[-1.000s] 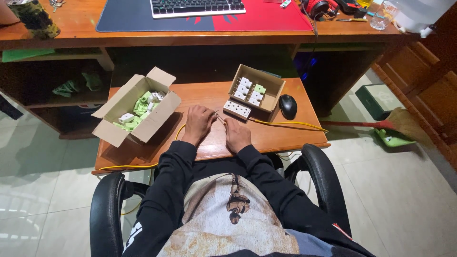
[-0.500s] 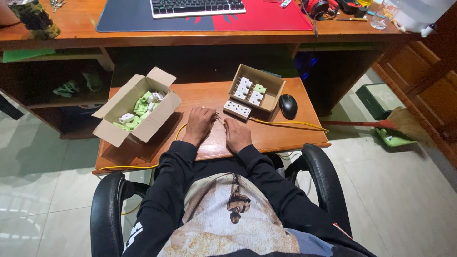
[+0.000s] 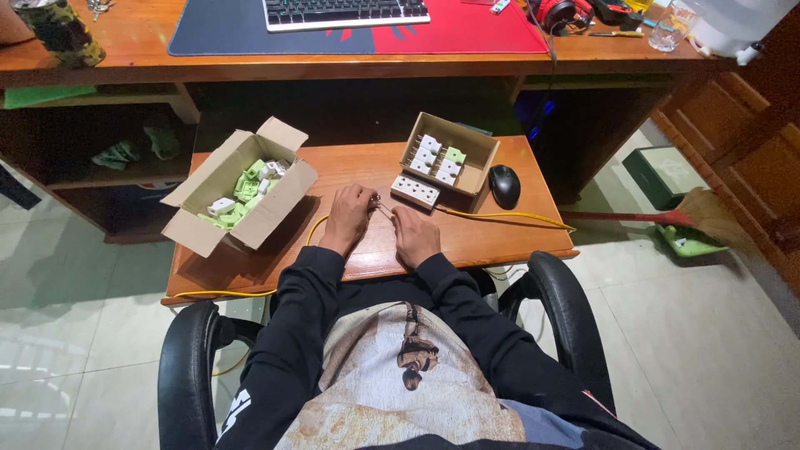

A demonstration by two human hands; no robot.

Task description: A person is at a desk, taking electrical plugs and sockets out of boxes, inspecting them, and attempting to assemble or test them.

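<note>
white socket strip point(image 3: 415, 191) lies diagonally, by hands point(image 3: 379, 221).

Both hands rest on a low wooden table point(image 3: 508, 233) in front of the seated person. The left hand point(image 3: 348, 217) and right hand point(image 3: 414, 233) meet at a small part point(image 3: 379, 204) pinched between the fingertips; its kind cannot be told. A white socket block point(image 3: 416, 191) lies just beyond the right hand, touching a small cardboard box point(image 3: 477, 158) of white and green sockets. A black mouse point(image 3: 504, 185) sits beside that box. A larger open carton point(image 3: 218, 179) of green and white parts stands to the left. A yellow cable point(image 3: 508, 217) crosses the table.
</note>
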